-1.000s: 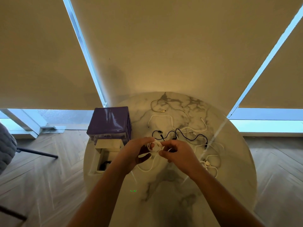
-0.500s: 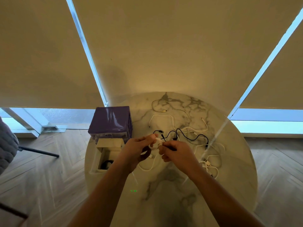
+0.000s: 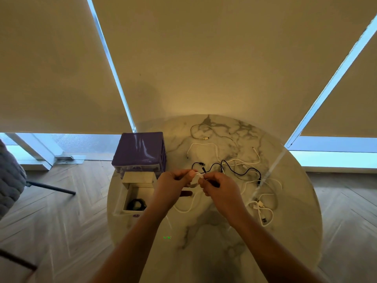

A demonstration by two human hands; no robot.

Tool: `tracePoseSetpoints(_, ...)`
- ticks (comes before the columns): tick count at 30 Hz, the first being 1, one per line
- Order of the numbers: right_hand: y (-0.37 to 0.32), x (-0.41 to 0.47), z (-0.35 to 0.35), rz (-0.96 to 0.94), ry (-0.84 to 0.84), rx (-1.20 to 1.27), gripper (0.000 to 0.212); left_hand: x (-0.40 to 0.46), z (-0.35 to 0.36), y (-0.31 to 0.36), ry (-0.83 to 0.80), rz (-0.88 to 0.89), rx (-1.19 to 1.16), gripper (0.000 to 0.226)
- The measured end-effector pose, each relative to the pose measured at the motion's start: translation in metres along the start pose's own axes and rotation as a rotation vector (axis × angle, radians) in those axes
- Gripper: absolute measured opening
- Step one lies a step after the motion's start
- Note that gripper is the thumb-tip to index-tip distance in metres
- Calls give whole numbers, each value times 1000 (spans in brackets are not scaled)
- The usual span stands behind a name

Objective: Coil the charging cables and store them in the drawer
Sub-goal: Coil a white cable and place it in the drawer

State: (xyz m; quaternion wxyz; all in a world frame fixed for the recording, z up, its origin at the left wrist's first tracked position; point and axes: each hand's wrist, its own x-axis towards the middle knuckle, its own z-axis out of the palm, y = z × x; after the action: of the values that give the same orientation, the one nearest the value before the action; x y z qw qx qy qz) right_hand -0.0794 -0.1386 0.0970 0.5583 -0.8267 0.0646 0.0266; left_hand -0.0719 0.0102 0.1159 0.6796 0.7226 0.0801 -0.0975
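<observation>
Round white marble-patterned table, grey veining, carrying all items.

Left hand and right hand: raised above the table's middle, close together, fingers of each curled and pinching a thin white charging cable between the fingertips. The cable is bunched into small loops between the hands; a slack loop hangs below the left hand and reaches the tabletop.

Open white plastic drawer: pulled out toward the viewer, left of the left hand. Contents: one coiled black cable.

Small purple plastic drawer cabinet: on the table's left edge, directly behind the open drawer, glossy top.

Loose white USB cables: tangled on the table right of the right hand, plugs visible.

Loose black cable: lying uncoiled just beyond the hands, winding rightward.

Further white cables: spread loosely, uncoiled, toward the far edge.

Beige roller blinds: behind the table.
</observation>
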Motion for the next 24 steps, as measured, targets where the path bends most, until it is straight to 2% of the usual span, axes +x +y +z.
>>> tracePoseSetpoints(4, 0, 1, 2, 22, 11, 62, 19, 0, 3, -4, 46, 61, 69, 13)
tracePoseSetpoints(8, -6, 4, -1, 135, -98, 239, 23, 1, 1, -5, 44, 118, 146, 14)
tracePoseSetpoints(17, -1, 6, 2, 411, -366, 621, 23, 6, -12, -12, -3, -7, 40, 12)
tracePoseSetpoints(21, -4, 5, 2, 486, -507, 651, 32, 8, -14, -13, -18, -1, 1, 12)
tracePoseSetpoints(24, -7, 6, 4, 501, -510, 645, 30, 9, -14, -14, -12, 3, -13, 14)
